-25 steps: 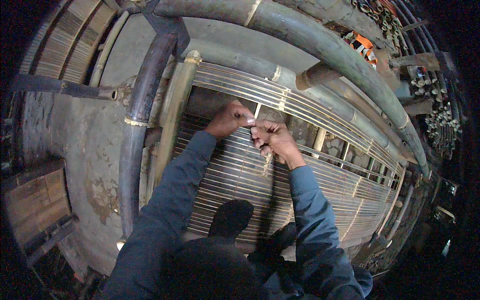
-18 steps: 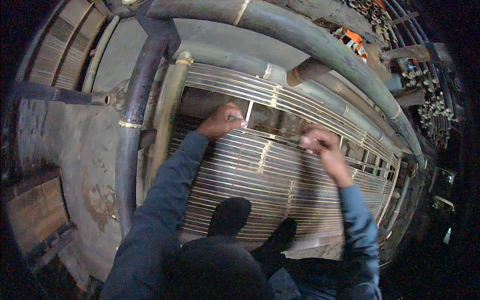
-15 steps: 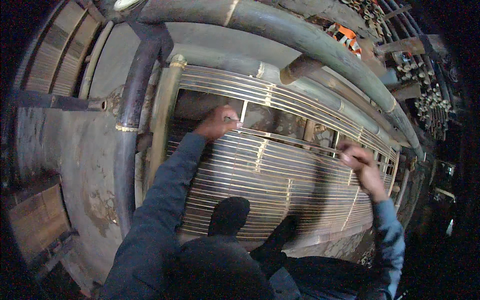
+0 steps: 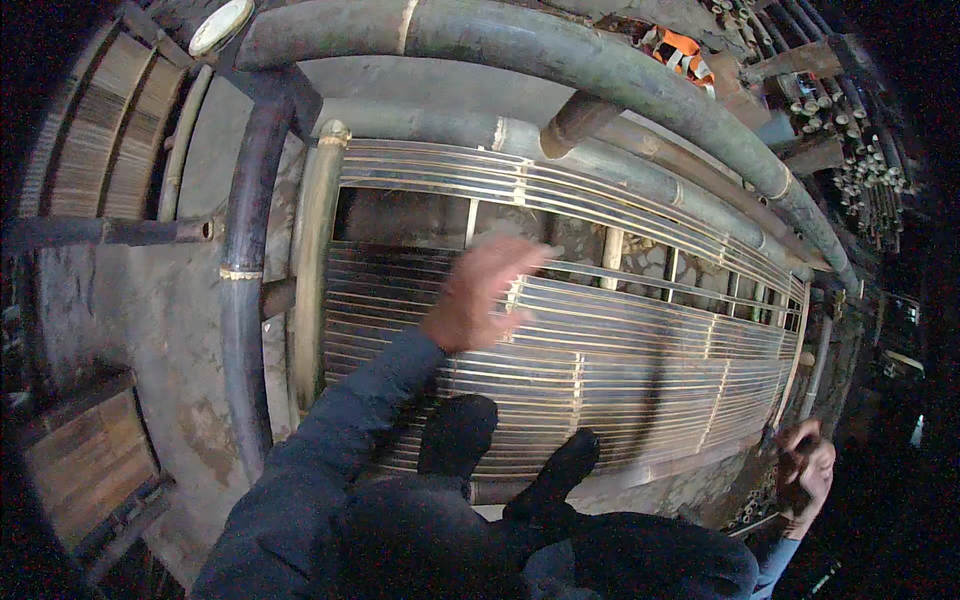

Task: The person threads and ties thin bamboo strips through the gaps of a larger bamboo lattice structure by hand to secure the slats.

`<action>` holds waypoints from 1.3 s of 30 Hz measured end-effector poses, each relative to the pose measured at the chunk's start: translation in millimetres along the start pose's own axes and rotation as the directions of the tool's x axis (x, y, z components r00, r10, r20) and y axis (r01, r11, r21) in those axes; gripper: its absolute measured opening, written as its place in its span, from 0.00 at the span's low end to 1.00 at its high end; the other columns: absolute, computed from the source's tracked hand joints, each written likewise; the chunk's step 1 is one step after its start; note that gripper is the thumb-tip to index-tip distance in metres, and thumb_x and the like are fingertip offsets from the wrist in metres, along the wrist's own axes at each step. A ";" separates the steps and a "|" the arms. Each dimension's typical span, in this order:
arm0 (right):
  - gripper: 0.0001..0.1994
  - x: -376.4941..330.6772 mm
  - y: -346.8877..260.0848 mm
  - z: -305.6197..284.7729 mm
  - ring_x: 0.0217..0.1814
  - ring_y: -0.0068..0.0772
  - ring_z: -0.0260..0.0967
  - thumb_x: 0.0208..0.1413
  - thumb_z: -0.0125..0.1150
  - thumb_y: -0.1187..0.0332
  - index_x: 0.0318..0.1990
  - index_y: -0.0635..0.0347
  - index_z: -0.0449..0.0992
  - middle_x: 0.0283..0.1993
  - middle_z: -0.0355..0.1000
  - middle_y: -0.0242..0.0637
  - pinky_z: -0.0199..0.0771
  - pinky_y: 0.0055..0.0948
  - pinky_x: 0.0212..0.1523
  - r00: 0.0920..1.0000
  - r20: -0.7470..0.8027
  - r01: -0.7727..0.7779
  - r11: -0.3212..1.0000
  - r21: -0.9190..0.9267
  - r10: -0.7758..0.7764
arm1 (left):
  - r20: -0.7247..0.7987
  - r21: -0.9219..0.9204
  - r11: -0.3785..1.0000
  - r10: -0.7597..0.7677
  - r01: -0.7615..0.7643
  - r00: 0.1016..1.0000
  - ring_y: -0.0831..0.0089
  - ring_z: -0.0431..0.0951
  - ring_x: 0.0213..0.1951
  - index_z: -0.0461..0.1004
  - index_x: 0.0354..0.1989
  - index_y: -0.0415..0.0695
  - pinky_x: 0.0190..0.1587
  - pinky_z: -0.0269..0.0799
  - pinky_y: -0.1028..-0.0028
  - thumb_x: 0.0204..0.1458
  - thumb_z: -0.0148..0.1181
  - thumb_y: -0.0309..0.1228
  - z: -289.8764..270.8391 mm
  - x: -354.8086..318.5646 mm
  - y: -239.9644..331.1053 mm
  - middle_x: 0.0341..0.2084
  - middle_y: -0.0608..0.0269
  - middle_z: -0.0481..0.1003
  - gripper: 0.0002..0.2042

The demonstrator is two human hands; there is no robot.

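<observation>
**Left hand [image 4: 485,295] loosely spread over bamboo slat panel [image 4: 640,325], right hand [image 4: 808,468] off its end**

The left hand is blurred, fingers extended; contact with the slats is unclear. The right hand is curled; I cannot tell whether it holds anything. Dark-covered feet [image 4: 458,435] overlap the panel's near edge. A thick bamboo beam [image 4: 560,70] crosses beyond, grey ground [image 4: 165,310] lies left, and cut bamboo poles [image 4: 870,190] are stacked at upper right.

Left hand [image 4: 482,300] over slats [image 4: 640,325] (pole [image 4: 319,270] left)
</observation>
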State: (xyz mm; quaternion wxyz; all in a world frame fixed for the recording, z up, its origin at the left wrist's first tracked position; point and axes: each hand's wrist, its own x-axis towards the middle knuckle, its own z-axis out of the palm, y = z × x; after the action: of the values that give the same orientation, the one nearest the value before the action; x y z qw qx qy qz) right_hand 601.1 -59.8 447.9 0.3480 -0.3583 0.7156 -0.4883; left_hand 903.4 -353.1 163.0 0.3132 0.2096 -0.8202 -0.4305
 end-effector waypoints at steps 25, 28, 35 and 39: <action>0.12 -28.8 42.1 -17.5 0.67 0.46 0.61 0.65 0.56 0.65 0.49 0.62 0.75 0.69 0.65 0.47 0.64 0.42 0.59 0.968 -0.249 0.164 0.757 0.633 -0.002 | 0.069 0.367 0.756 -0.604 0.543 0.794 0.41 0.78 0.34 0.78 0.37 0.39 0.42 0.73 0.46 0.64 0.47 0.42 1.1 -11.1 -101.3 0.33 0.41 0.78 0.18; 0.06 -41.6 53.7 -23.9 0.51 0.36 0.60 0.68 0.52 0.69 0.44 0.61 0.70 0.53 0.65 0.38 0.63 0.37 0.55 0.955 -0.295 0.210 0.729 0.652 -0.012 | 0.128 0.321 0.855 -0.465 0.407 0.876 0.41 0.78 0.36 0.77 0.38 0.39 0.43 0.73 0.46 0.64 0.47 0.42 14.0 -29.5 -135.3 0.35 0.40 0.78 0.18; 0.12 -82.9 66.7 -30.3 0.28 0.24 0.54 0.72 0.48 0.60 0.36 0.54 0.64 0.28 0.56 0.26 0.68 0.37 0.42 0.901 -0.352 -0.010 0.823 0.568 0.253 | -0.089 0.269 0.934 -0.219 0.235 0.972 0.47 0.76 0.50 0.76 0.51 0.39 0.56 0.71 0.54 0.56 0.60 0.38 22.7 -14.1 -51.0 0.43 0.43 0.77 0.19; 0.13 -92.7 72.2 -18.7 0.27 0.25 0.55 0.70 0.51 0.60 0.33 0.54 0.63 0.26 0.55 0.27 0.69 0.38 0.41 0.861 -0.403 -0.043 0.836 0.547 0.309 | 0.128 0.232 0.962 0.117 -0.144 0.985 0.54 0.76 0.46 0.78 0.45 0.41 0.52 0.70 0.56 0.50 0.65 0.37 39.6 -18.8 -3.2 0.39 0.50 0.78 0.17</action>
State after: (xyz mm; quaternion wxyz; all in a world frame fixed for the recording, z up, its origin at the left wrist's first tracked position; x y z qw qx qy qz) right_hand 619.2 46.9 398.4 0.2898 -0.0499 0.6501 -0.7006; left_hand 889.6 -320.5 136.9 0.2663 0.1669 -0.8947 -0.3175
